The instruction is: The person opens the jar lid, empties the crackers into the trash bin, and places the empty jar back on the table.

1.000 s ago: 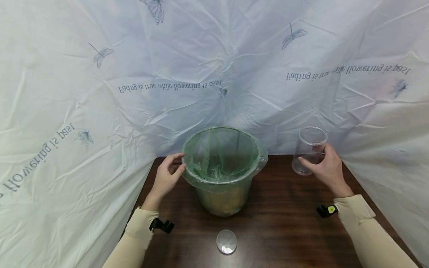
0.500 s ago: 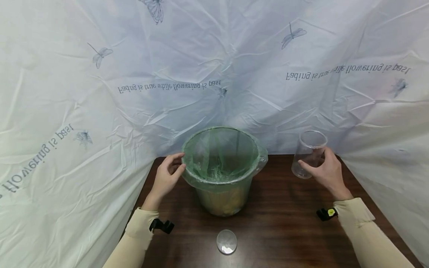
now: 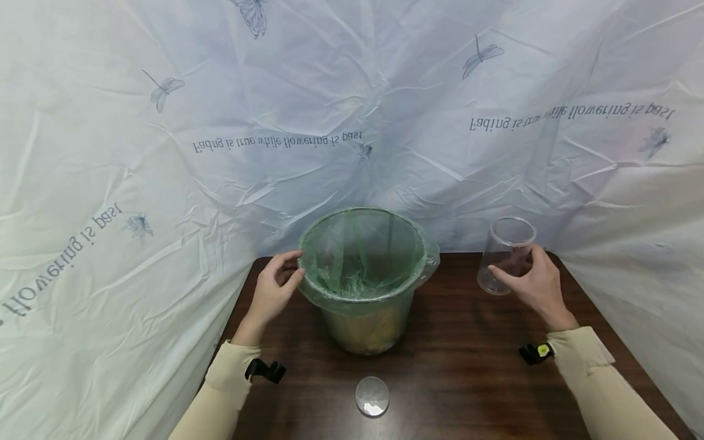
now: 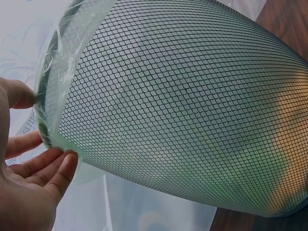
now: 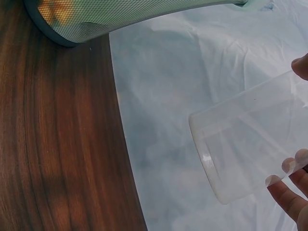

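A green-lined mesh waste bin (image 3: 367, 324) stands upright on the table, its clear green liner folded over the rim. At the rim's left side, my left hand (image 3: 275, 287) holds the edge with thumb and fingertips; the left wrist view shows fingers on the liner (image 4: 72, 57). My right hand (image 3: 536, 281) grips a clear plastic cup (image 3: 497, 250) between thumb and fingers, to the right of the bin. The cup is slightly tilted, mouth up, and nothing shows inside it. In the right wrist view, the cup (image 5: 240, 144) appears apart from the tabletop.
A small clear round lid-like disc (image 3: 372, 397) lies on the dark wooden table (image 3: 462, 379), in front of the bin. Pale printed sheeting (image 3: 374, 91) hangs behind and at both sides. Orange and green patches show through the mesh near the bin's bottom.
My right hand and the clear plastic cup have come down slightly and toward me. The left hand, bin and disc have stayed in place.
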`<state>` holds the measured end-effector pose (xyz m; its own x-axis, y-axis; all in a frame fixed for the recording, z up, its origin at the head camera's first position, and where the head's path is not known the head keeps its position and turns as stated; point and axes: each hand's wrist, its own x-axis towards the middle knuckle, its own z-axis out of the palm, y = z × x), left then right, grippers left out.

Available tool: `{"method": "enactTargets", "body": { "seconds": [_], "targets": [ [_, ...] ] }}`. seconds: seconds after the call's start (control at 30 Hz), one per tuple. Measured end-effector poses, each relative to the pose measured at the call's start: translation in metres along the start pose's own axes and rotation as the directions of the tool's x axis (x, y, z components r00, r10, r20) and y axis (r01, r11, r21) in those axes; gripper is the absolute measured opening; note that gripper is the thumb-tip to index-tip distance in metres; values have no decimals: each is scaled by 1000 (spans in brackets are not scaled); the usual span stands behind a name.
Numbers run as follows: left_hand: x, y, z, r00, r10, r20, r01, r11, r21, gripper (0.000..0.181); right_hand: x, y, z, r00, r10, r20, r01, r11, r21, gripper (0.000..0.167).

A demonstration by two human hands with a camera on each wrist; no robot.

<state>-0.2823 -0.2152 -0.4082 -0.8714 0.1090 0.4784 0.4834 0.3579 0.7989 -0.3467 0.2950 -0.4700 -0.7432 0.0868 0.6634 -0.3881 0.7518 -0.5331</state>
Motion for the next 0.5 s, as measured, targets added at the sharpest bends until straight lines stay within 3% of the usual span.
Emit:
{"method": "enactTargets", "body": {
  "seconds": [0.03,0.23,0.5],
  "targets": [
    [0,6,0,1000,-5,4,5,1000,8,40,0,0,0,1000,2,0,-2,1000,-1,54],
    [-1,5,0,1000,31,5,-31,999,24,39,-2,2,-1,1000,14,11,-14,1000,-2,61],
    [-1,5,-1,1000,5,3,-5,1000,8,40,-7,6,-1,1000,16,10,-16,1000,4,61]
  ]
}}
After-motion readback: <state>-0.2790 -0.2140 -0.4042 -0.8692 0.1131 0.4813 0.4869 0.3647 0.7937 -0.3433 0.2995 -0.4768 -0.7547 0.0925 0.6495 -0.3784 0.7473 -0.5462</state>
